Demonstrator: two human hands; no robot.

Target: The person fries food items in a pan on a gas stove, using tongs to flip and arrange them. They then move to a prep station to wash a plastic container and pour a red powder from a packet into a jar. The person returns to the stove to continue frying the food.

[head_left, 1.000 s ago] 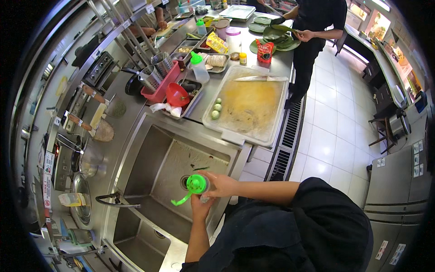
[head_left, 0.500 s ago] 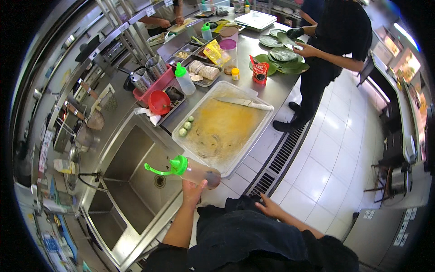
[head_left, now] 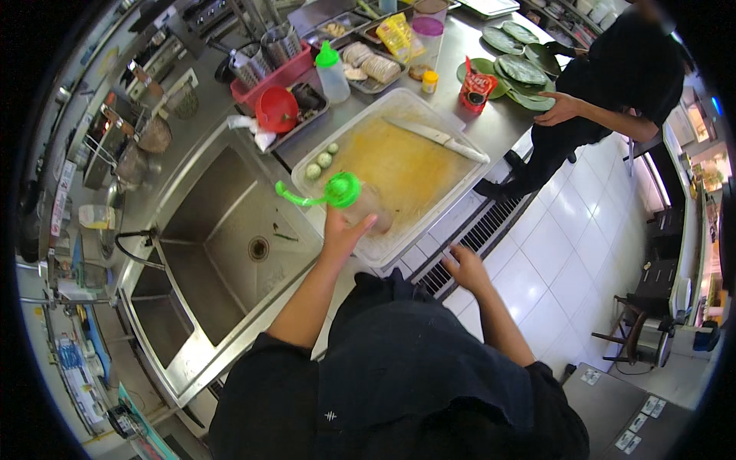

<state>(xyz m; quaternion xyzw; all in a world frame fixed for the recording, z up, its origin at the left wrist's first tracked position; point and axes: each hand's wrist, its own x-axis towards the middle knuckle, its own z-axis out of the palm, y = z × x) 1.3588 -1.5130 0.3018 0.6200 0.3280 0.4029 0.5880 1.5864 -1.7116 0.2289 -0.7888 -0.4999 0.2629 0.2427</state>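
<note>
My left hand (head_left: 343, 234) is closed round a clear squeeze bottle (head_left: 374, 212) with a green cap and a green strap sticking out to the left. The bottle tilts over the near-left part of a stained yellowish cutting board (head_left: 406, 165); something brownish shows inside it. My right hand (head_left: 466, 270) is empty, fingers loosely apart, beyond the counter's near edge. A white-handled knife (head_left: 437, 138) lies along the board's far right side. Three small round pale-green vegetables (head_left: 324, 160) sit in a row at its left edge.
A steel sink (head_left: 253, 222) lies left of the board. Behind it stand another green-capped squeeze bottle (head_left: 332, 77), a red bowl (head_left: 277, 110) and a red pouch (head_left: 477, 88). At far right, a person in black (head_left: 606, 84) reaches toward green leaf-like rounds (head_left: 523, 70).
My left hand has carried the squeeze bottle forward and to the right, over the board. My right hand has risen slightly. The view has shifted, and the other person's hand is lower, by the leaves.
</note>
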